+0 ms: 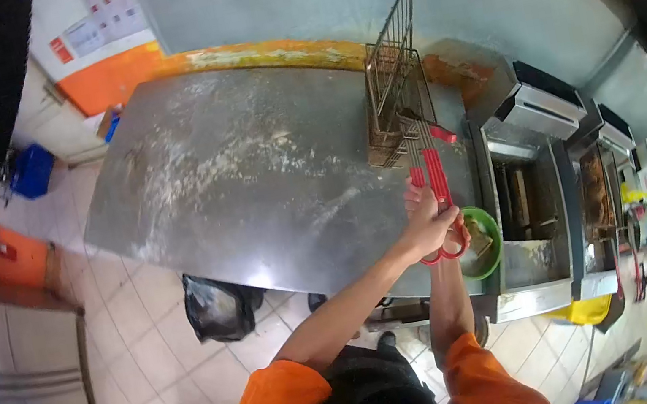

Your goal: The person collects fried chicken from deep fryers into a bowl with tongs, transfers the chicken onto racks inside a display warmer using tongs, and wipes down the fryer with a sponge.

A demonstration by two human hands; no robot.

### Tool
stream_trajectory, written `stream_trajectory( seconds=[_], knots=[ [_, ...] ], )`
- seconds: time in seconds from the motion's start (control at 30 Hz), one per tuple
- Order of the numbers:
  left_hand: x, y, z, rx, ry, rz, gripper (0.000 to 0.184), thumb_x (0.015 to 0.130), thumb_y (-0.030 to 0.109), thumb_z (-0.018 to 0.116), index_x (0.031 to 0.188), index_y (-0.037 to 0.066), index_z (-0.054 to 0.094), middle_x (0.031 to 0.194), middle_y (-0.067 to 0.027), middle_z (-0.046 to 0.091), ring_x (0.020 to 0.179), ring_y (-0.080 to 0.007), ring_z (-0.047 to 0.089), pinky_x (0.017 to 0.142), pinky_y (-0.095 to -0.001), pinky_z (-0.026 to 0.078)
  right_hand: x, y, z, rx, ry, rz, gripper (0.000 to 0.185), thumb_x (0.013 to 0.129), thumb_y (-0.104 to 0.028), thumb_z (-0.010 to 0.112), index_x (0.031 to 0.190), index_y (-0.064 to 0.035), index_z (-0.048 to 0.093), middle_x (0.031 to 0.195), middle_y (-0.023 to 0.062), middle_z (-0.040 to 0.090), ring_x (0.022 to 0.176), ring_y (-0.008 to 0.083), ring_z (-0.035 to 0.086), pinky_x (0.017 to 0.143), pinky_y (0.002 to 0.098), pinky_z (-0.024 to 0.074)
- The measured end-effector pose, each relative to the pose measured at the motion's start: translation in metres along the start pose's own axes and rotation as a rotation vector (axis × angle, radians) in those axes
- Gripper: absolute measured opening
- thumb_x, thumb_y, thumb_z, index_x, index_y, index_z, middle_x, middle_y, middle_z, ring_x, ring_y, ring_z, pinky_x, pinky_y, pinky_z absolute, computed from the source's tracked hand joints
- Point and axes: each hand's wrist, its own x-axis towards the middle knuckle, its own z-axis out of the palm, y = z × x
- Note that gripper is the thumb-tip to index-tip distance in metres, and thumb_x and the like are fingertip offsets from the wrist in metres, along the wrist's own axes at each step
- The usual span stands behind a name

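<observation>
Near the near right of the metal table [329, 235], the left hand [425, 226] is shut round the long red handles [437, 174], with its fingers curled in, not spread. The right hand [447, 263] is close under it, by the looped ends, but it is mostly hidden, so I cannot tell how its fingers are set. Holding the handles this way likely gives a firm grip and leaves the fingers well apart from the wires. Just right of the hands is a green bowl [496, 248] with pale bits inside, maybe put there so it is easy to reach. The handles point away to the wire basket [381, 128], which is at the far right part of the table, near the wall [265, 6]. The wide, flat table probably helps hold it up. The basket looks dark and brown, made of thin bars with many gaps, and 1 tall wire side sticks up high. The handles are bright red and smooth, and they meet bare metal rods near the basket. I cannot tell just how the rods join it. White smears [198, 167] mark the table to the left. Right of the basket are the deep metal bays [525, 202], and 2 silver boxes with dark tops sit at their far side.
</observation>
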Motion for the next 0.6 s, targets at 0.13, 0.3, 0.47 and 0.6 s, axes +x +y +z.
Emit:
stream_trajectory(
  seconds=[0.13, 0.3, 0.47, 0.6],
  knots=[
    [0.019, 0.035, -0.051, -0.103, -0.133, -0.154, 0.024, 0.097, 0.004, 0.043, 0.113, 0.008, 0.026, 0.087, -0.0124, 0.052, 0.066, -0.0257, 0.063, 0.057, -0.0412, 0.057, 0.040, -0.005, 0.015, -0.044, 0.190, -0.109, 0.044, 0.085, -0.033, 0.066, 0.114, -0.0012, 0.056, 0.090, 0.0203, 0.063, 0.085, 0.0327, 0.063, 0.076, 0.0422, 0.0476],
    [0.045, 0.058, -0.100, -0.180, -0.249, -0.216, 0.019, 0.097, 0.005, 0.043, 0.111, 0.008, 0.030, 0.088, -0.0119, 0.052, 0.068, -0.0258, 0.064, 0.060, -0.0414, 0.057, 0.084, -0.069, 0.070, -0.829, 0.476, -0.500, 0.046, 0.085, -0.034, 0.066, 0.115, -0.0005, 0.056, 0.091, 0.0219, 0.065, 0.087, 0.0343, 0.065, 0.078, 0.0436, 0.0488],
    [0.060, 0.085, -0.120, -0.082, -0.280, -0.220, 0.020, 0.097, 0.009, 0.044, 0.114, 0.007, 0.033, 0.087, -0.0097, 0.053, 0.069, -0.0222, 0.063, 0.062, -0.0394, 0.056, 0.115, -0.099, 0.108, -1.900, 0.441, -0.919, 0.028, 0.083, -0.020, 0.064, 0.106, -0.0049, 0.062, 0.092, 0.0226, 0.065, 0.078, 0.0387, 0.064, 0.069, 0.0474, 0.0503],
    [0.069, 0.104, -0.133, -0.043, -0.265, -0.240, 0.017, 0.095, 0.010, 0.049, 0.109, 0.005, 0.041, 0.082, -0.0091, 0.056, 0.069, -0.0210, 0.063, 0.062, -0.0363, 0.055, 0.130, -0.121, 0.128, -1.985, 0.635, -0.828, 0.022, 0.082, -0.016, 0.063, 0.102, -0.0069, 0.066, 0.092, 0.0225, 0.065, 0.084, 0.0412, 0.062, 0.073, 0.0487, 0.0497]
  ],
)
